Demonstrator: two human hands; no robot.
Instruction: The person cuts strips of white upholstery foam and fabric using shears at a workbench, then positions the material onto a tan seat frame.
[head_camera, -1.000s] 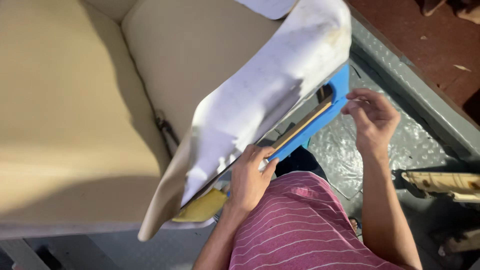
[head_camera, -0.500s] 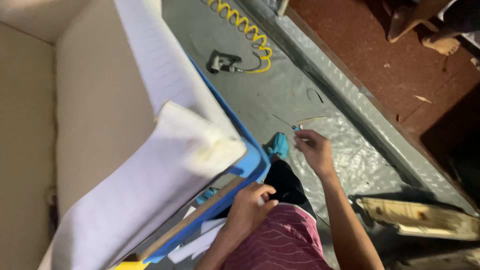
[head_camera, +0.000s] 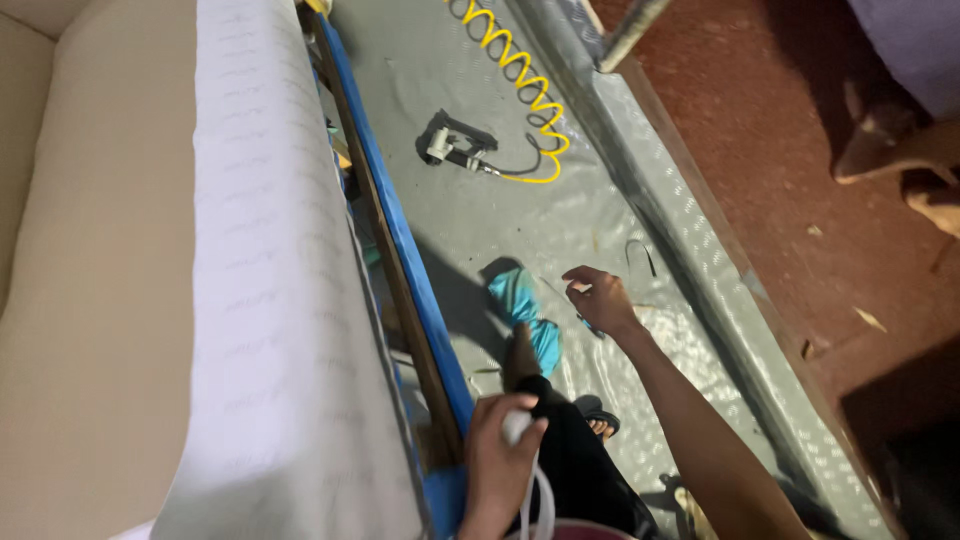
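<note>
The left hand (head_camera: 497, 458) sits at the bottom edge of the view, clenched around a white hose (head_camera: 530, 490) that curls down past the wrist, and it presses against the lower end of the blue-edged wooden frame (head_camera: 400, 250) of an upturned sofa; the right hand (head_camera: 600, 298) reaches out over the grey plastic sheet (head_camera: 620, 200) that covers the floor, fingers curled loosely with the thumb and forefinger pinched together, though whether they grip anything is too small to tell; just beside that hand, toward the frame, lies a crumpled teal cloth (head_camera: 528, 312), touching the person's foot (head_camera: 520, 355) below it; the sofa's cream upholstery (head_camera: 90, 300) fills the left side of the view, with a long band of white lining fabric (head_camera: 270, 300) draped along it next to the frame; farther up the sheet, well apart from both hands, a pneumatic staple gun (head_camera: 448, 145) rests with its coiled yellow air hose (head_camera: 520, 80) running toward the top edge; beyond the sheet's right edge the red floor (head_camera: 800, 150) shows, with scraps of wood scattered on it
</note>
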